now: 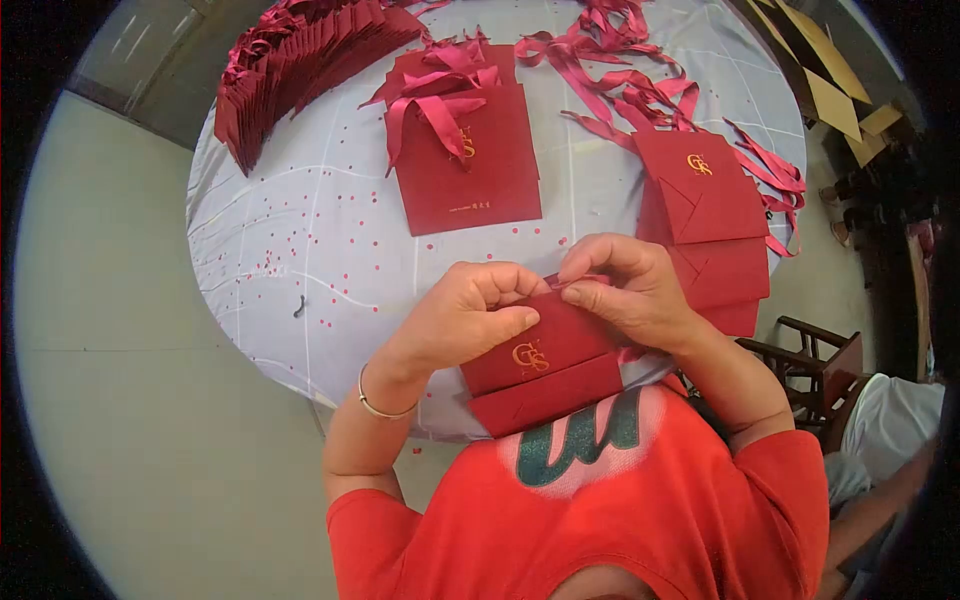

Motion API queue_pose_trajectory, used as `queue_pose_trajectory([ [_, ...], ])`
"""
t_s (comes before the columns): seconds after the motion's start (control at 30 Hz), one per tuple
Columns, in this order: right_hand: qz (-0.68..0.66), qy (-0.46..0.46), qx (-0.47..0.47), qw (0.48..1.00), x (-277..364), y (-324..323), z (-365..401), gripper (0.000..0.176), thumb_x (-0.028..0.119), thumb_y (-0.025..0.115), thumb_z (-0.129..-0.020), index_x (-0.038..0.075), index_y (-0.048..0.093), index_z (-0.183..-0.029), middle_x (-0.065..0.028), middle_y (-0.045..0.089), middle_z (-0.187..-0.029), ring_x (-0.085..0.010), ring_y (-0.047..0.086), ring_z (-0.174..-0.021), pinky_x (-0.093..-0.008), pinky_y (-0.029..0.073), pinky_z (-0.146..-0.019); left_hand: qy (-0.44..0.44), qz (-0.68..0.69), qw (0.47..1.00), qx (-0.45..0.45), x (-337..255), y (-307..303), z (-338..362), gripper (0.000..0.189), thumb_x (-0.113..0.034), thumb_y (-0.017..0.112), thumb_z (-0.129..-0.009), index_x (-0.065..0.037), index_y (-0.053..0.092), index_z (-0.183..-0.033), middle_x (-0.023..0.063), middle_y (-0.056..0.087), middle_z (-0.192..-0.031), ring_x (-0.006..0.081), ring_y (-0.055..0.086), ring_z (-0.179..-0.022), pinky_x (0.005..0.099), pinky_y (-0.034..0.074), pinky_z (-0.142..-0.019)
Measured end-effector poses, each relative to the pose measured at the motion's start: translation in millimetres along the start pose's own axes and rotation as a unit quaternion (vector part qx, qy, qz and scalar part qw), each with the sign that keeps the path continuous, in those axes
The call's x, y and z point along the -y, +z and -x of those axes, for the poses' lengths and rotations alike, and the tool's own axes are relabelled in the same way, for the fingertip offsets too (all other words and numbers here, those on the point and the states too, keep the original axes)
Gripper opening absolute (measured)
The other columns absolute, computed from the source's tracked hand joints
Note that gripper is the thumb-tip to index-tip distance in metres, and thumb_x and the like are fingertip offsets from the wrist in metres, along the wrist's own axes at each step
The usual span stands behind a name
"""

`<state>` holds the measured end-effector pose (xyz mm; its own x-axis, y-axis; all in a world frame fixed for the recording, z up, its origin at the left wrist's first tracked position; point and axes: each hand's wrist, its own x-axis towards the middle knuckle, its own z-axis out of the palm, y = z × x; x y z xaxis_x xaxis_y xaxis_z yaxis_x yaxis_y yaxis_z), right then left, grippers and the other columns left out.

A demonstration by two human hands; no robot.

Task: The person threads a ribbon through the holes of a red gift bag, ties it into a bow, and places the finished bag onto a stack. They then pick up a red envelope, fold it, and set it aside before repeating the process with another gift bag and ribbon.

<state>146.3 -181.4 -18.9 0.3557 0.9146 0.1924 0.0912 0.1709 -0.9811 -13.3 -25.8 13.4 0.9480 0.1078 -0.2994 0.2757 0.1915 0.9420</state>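
Observation:
A dark red paper gift bag (545,335) with a gold logo is held at the table's near edge, its folded bottom flap toward my body. My left hand (465,315) grips its upper left edge, thumb on the front and fingers behind. At the top edge, my right hand (630,295) pinches a pink-red ribbon (597,281) between thumb and forefinger. Part of the ribbon is hidden by the fingers. Just right of my right hand lies a stack of folded red bags (710,210). Beyond my hands, a flat pile of bags (470,190) has ribbons lying over it.
Loose ribbons (630,75) lie tangled at the back of the round, white-covered table (340,215). A long row of bags (300,65) stands at the far left. Small red paper dots are scattered about. Cardboard boxes (825,75), a wooden chair (830,370) and another person's arm (885,505) are at the right.

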Motion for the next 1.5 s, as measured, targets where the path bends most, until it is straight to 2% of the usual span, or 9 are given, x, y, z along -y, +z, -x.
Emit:
queue_pose_trajectory([
  [0.47, -0.006, 0.032, 0.009, 0.999, 1.5, 1.6, -1.7, 0.014, 0.008, 0.074, -0.082, 0.003, 0.068, -0.093, 0.0007, 0.066, -0.086, -0.0047, 0.057, -0.081, -0.0206, 0.047, -0.073, -0.012, 0.034, 0.999, 0.016, 0.9, -1.1, -0.4, 0.017, 0.006, 0.057, -0.085, 0.003, 0.06, -0.102, 0.0024, 0.064, -0.093, 0.0048, 0.057, -0.084, 0.0195, 0.047, -0.071],
  [0.67, -0.049, 0.056, 0.035, 0.997, 1.0, 2.0, -3.9, 0.013, 0.005, 0.072, -0.083, 0.002, 0.066, -0.093, 0.0002, 0.065, -0.088, -0.0056, 0.057, -0.083, -0.0211, 0.047, -0.075, -0.006, 0.037, 0.999, 0.015, 4.1, 1.4, -2.1, 0.012, 0.004, 0.06, -0.084, 0.003, 0.062, -0.096, -0.0002, 0.064, -0.086, 0.0027, 0.055, -0.077, 0.0192, 0.044, -0.063],
  [0.83, -0.039, 0.071, 0.021, 0.997, -0.5, 5.3, -3.7, 0.011, 0.001, 0.071, -0.083, 0.001, 0.065, -0.091, -0.0017, 0.064, -0.089, -0.007, 0.056, -0.084, -0.0221, 0.045, -0.074, -0.004, -0.058, 0.995, -0.079, 2.8, 13.1, -1.8, 0.008, -0.006, 0.066, -0.083, 0.001, 0.063, -0.086, -0.003, 0.062, -0.074, 0.0012, 0.05, -0.067, 0.019, 0.04, -0.056],
  [0.9, 0.016, -0.075, -0.025, 0.997, -1.3, 6.1, -5.1, 0.012, 0.002, 0.071, -0.081, 0.002, 0.067, -0.092, -0.0035, 0.065, -0.082, -0.0106, 0.06, -0.078, -0.0228, 0.047, -0.071, -0.006, -0.1, 0.989, -0.106, 0.8, 15.8, -0.8, 0.011, -0.008, 0.068, -0.081, 0.001, 0.062, -0.084, -0.0017, 0.062, -0.069, 0.0018, 0.05, -0.064, 0.0205, 0.04, -0.055],
  [1.0, 0.14, -0.139, -0.06, 0.979, 8.7, -0.8, -1.0, 0.015, -0.001, 0.071, -0.077, 0.001, 0.066, -0.091, -0.0074, 0.063, -0.08, -0.0158, 0.062, -0.073, -0.0261, 0.048, -0.065, -0.002, -0.188, 0.971, -0.145, 2.5, 16.9, -2.1, 0.013, -0.008, 0.07, -0.079, 0.001, 0.061, -0.083, -0.0017, 0.061, -0.068, 0.0017, 0.049, -0.064, 0.0207, 0.04, -0.055],
  [1.27, 0.213, -0.202, -0.002, 0.956, 22.7, 1.5, 3.8, 0.017, -0.004, 0.073, -0.072, 0.001, 0.066, -0.086, -0.0111, 0.065, -0.077, -0.0233, 0.063, -0.068, -0.0316, 0.05, -0.058, 0.05, -0.222, 0.963, -0.141, 5.6, 15.3, -0.1, 0.015, -0.004, 0.071, -0.078, 0.001, 0.059, -0.085, -0.0008, 0.063, -0.076, 0.0031, 0.053, -0.07, 0.021, 0.044, -0.059],
  [1.33, 0.218, -0.21, 0.0, 0.953, 25.9, 3.7, 0.9, 0.018, -0.005, 0.073, -0.072, 0.002, 0.067, -0.088, -0.0095, 0.064, -0.077, -0.0206, 0.062, -0.066, -0.0298, 0.048, -0.056, 0.006, -0.184, 0.975, -0.125, 0.8, 15.4, 1.7, 0.017, -0.003, 0.071, -0.078, 0.001, 0.059, -0.09, 0.0004, 0.064, -0.081, 0.004, 0.056, -0.075, 0.0211, 0.046, -0.063],
  [1.4, 0.223, -0.217, 0.002, 0.95, 28.1, 5.7, -1.6, 0.019, -0.006, 0.073, -0.073, 0.002, 0.067, -0.089, -0.0078, 0.063, -0.077, -0.0178, 0.06, -0.064, -0.0281, 0.046, -0.053, 0.033, -0.194, 0.973, -0.123, 6.8, 13.1, -0.1, 0.019, -0.002, 0.071, -0.078, 0.002, 0.06, -0.092, 0.001, 0.064, -0.083, 0.0047, 0.057, -0.078, 0.0216, 0.047, -0.066],
  [1.5, 0.268, -0.247, 0.022, 0.931, 29.5, 7.5, -2.4, 0.019, -0.002, 0.073, -0.069, 0.003, 0.065, -0.085, -0.01, 0.062, -0.078, -0.0254, 0.063, -0.067, -0.0336, 0.051, -0.057, 0.064, -0.207, 0.969, -0.119, 8.3, 11.5, 0.5, 0.021, -0.001, 0.071, -0.077, 0.002, 0.06, -0.095, 0.0021, 0.065, -0.088, 0.0061, 0.058, -0.084, 0.0227, 0.049, -0.073],
])
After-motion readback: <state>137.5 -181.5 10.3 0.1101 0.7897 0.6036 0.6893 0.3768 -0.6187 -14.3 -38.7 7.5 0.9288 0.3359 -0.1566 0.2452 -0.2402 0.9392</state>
